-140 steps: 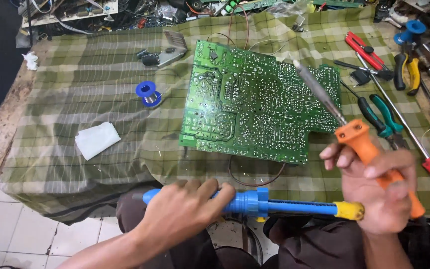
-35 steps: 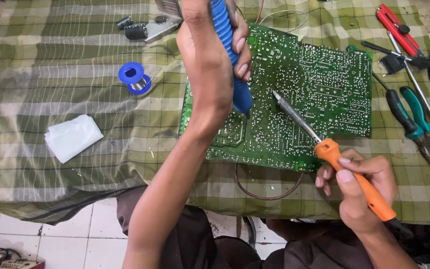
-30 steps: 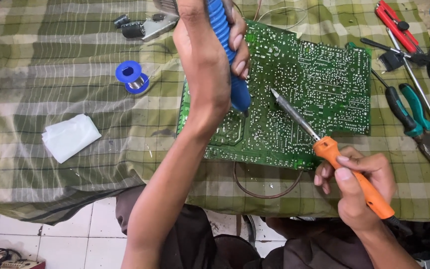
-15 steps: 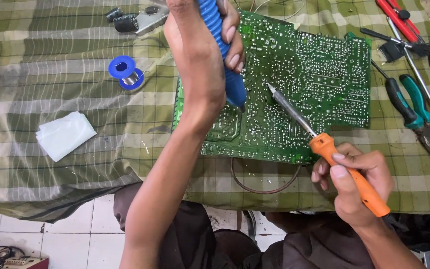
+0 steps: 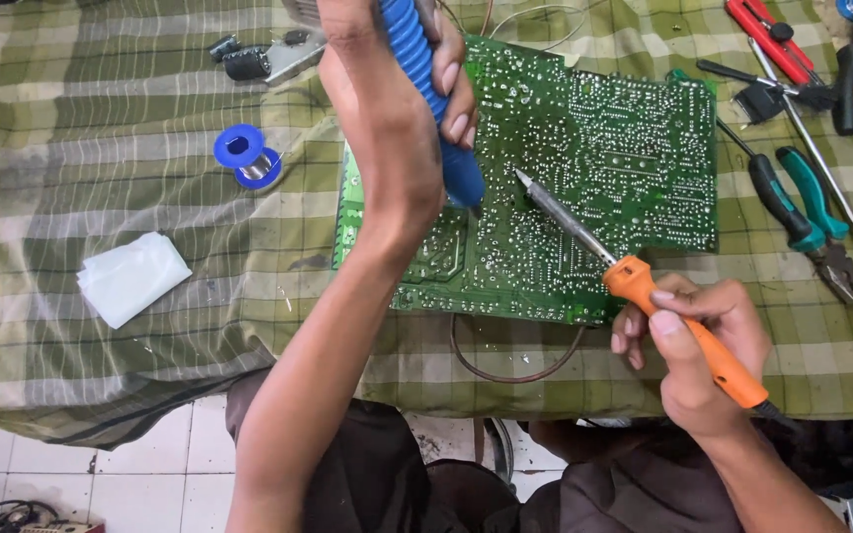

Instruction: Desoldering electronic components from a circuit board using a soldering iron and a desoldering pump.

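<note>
Left hand (image 5: 397, 148) grips blue ribbed plastic desoldering pump (image 5: 426, 89), nozzle down on green printed circuit board (image 5: 594, 168) lying on checked cloth (image 5: 130, 197). Right hand (image 5: 693, 345) clasps orange-handled soldering iron (image 5: 634, 286), tip touching the board just beside the nozzle. Joint apparently mid-desoldering; removal not visibly complete.

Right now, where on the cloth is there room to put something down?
Bare cloth lies between the white folded paper and the green circuit board, below the blue solder spool. The right edge is crowded with pliers and screwdrivers.

On the bench a flat green circuit board (image 5: 594, 188) lies mid-cloth, small blue solder spool (image 5: 246, 156) left of it, teal-handled steel pliers (image 5: 812, 222) right.
</note>
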